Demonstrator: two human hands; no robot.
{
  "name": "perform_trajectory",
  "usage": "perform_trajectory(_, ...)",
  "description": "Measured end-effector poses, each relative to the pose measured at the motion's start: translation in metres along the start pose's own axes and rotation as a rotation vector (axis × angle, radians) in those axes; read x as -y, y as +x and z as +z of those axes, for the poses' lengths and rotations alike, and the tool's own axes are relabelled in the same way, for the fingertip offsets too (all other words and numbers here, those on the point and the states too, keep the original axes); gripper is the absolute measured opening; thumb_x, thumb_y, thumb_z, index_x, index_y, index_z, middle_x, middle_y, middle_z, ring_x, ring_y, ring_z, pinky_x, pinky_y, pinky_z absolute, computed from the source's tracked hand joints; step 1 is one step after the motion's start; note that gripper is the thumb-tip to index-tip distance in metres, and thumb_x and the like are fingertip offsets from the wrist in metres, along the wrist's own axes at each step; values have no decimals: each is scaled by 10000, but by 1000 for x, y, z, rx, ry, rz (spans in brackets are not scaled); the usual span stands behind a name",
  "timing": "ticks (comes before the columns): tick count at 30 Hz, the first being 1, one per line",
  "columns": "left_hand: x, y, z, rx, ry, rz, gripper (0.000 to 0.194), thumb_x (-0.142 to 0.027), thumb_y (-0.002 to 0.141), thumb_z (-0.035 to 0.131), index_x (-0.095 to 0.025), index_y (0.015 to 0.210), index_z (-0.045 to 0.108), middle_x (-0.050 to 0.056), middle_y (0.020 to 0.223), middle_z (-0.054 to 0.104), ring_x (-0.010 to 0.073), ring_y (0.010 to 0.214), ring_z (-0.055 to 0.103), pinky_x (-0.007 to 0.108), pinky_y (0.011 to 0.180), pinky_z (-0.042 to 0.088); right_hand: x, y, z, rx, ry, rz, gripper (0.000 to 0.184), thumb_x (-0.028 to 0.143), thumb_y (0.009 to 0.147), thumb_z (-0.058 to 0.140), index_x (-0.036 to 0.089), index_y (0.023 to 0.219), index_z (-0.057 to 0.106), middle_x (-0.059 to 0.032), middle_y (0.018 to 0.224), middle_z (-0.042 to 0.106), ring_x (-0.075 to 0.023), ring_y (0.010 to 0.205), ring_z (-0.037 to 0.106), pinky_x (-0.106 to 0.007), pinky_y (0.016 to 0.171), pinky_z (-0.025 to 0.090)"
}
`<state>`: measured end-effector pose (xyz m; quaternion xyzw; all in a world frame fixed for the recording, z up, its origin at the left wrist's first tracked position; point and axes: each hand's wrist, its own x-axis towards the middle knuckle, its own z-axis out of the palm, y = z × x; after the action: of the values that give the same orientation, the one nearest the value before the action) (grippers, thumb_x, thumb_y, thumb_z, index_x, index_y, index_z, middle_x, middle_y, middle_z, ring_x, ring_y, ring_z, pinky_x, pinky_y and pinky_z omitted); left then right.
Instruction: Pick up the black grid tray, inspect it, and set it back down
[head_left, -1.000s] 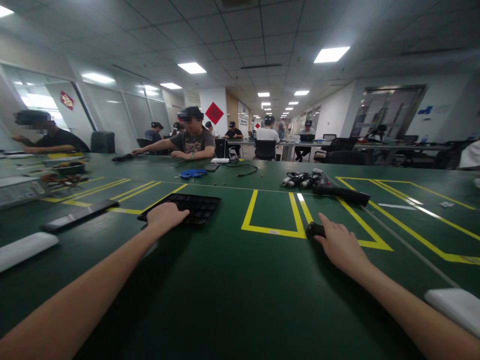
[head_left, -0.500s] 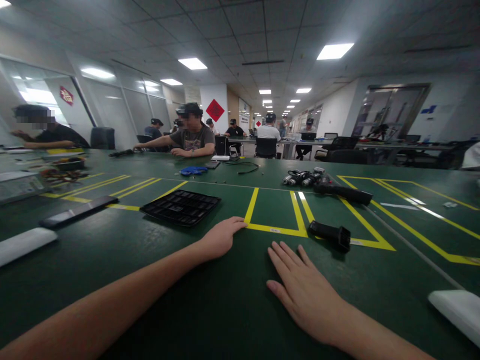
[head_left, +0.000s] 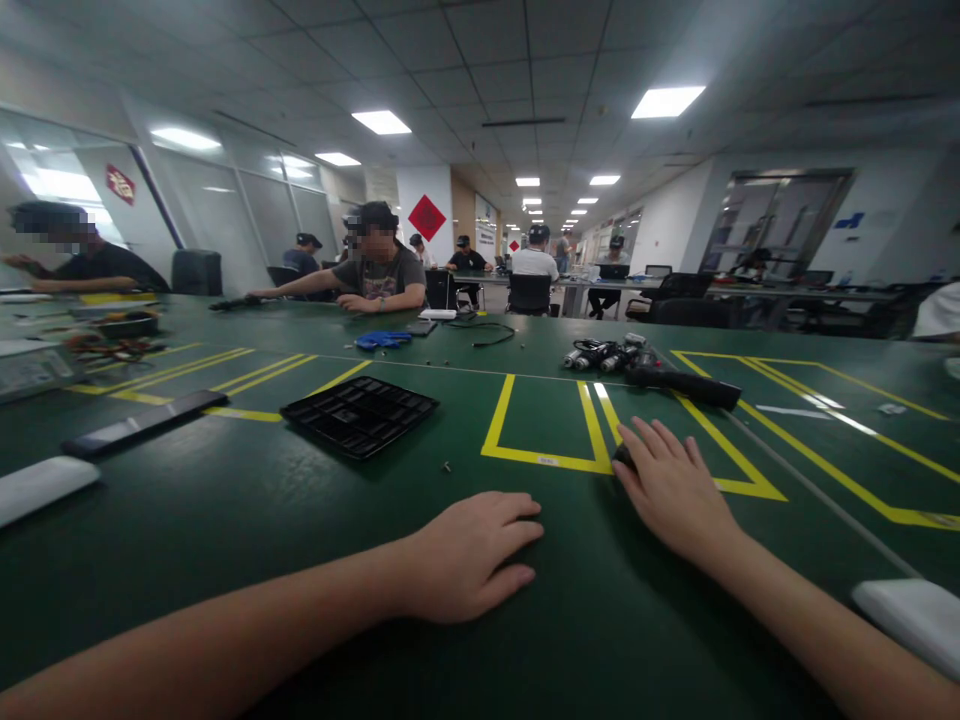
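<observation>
My left hand [head_left: 480,555] lies palm down over the green table [head_left: 420,670], holding nothing, its fingers stretched and a little apart. Just beyond it is a tiny screw [head_left: 446,466]. My right hand [head_left: 679,490] covers a short black handle-shaped part [head_left: 622,456], thumb on the near side and fingers over the far side. Only a small dark bit of that part shows between thumb and index finger; the rest is hidden beneath the hand. Left of centre rests a square black plastic panel [head_left: 360,415] with a ribbed grid face.
Yellow tape [head_left: 547,461] marks out boxes. Behind my right hand are a long black tube-like piece [head_left: 686,387] and bundled cables with metal ends [head_left: 607,355]. A blue glove-like item [head_left: 384,340] lies farther back. White objects [head_left: 911,615] sit at both sides. A person [head_left: 382,265] sits opposite.
My right hand has moved forward and right onto the black handle-shaped part. My left hand has drawn back from the yellow tape towards me, uncovering the screw. The view has shifted slightly.
</observation>
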<state>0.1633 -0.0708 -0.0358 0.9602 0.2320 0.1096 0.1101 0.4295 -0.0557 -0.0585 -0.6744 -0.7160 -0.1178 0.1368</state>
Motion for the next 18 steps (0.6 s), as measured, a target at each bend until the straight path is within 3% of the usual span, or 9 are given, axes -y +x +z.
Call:
perform_trajectory(4,1,4,-6,-63,68,-80,279,-265,872,427,-186,1103,560,89,1160,570,204,1071,517,354,906,415,-15,2,13,117,-38,6,508,424,863,297,154,1266,448,-132,1298,491,-321,1206,411,-606,992,257)
perform_trajectory(7,25,5,-12,-176,266,-336,277,-336,877,397,-151,986,572,100,976,602,210,875,566,350,762,453,-14,1,15,98,-41,-15,501,414,866,290,158,1266,446,-129,1296,491,-311,1193,423,-597,989,263)
perform_trajectory(10,52,2,-15,-108,428,-606,331,-398,875,375,-130,906,566,98,818,606,214,716,576,329,627,447,-13,0,15,89,-33,-19,500,418,865,291,162,1264,448,-128,1299,488,-306,1190,426,-591,991,262)
perform_trajectory(14,66,0,-14,45,419,-603,258,-308,890,353,-138,879,547,94,809,616,213,709,586,315,613,434,-16,0,17,73,-36,-31,490,411,860,304,166,1259,451,-123,1282,502,-305,1172,439,-584,980,278)
perform_trajectory(16,66,3,-16,16,331,-590,191,-286,863,408,-144,850,535,87,810,614,211,720,583,314,622,434,-17,0,18,61,-46,-37,483,400,859,306,160,1250,458,-126,1271,509,-306,1161,446,-579,971,290)
perform_trajectory(18,71,6,-23,-107,108,-639,148,-283,834,451,-152,806,513,58,761,604,182,669,575,287,595,434,-17,0,19,55,-48,-43,483,399,860,302,156,1248,459,-127,1269,510,-305,1157,447,-576,965,297)
